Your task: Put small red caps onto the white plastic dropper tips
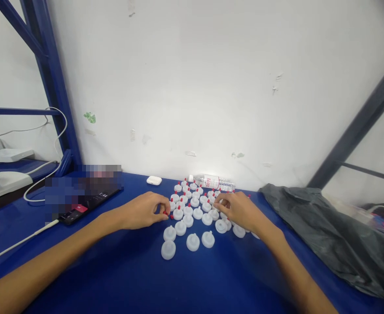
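Observation:
Many round white plastic nozzle caps are spread over the blue surface in front of me, most at the back with small red tips on their spouts. The nearer ones, such as the white cap at the front left, have bare spouts. At the group's left edge, my left hand is closed in a pinch, with a small red tip between thumb and finger. Over the right part, my right hand pinches its fingers together just above a white cap. Whatever those fingers hold is hidden.
Behind the caps a clear plastic bottle lies on its side against the wall. A white earbud case and a plugged-in phone lie to the left. Dark grey cloth covers the right side. Blue metal posts flank the surface.

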Tool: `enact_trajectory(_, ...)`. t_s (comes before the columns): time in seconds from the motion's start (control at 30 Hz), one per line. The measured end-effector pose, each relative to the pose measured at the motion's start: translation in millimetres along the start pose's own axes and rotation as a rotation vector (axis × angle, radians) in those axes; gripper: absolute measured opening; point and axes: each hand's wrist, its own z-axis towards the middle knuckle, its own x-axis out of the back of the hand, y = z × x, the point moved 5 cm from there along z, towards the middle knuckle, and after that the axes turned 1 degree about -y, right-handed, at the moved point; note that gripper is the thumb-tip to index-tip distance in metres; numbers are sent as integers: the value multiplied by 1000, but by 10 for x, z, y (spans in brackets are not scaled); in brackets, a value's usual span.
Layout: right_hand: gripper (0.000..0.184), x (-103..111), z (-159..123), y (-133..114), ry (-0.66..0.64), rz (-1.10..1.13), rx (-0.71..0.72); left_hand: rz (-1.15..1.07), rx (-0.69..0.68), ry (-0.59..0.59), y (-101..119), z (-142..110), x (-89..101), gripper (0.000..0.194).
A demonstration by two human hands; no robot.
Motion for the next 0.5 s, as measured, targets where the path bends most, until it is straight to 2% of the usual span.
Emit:
enact_trajectory(0.2,27,-3,8,3,40,-29,6,62,-6,113,-54,67,-167,15)
enact_trajectory(0.5,29,-1,41,129,118,-155,-69,118,-17,140,-148,119,-346,13)
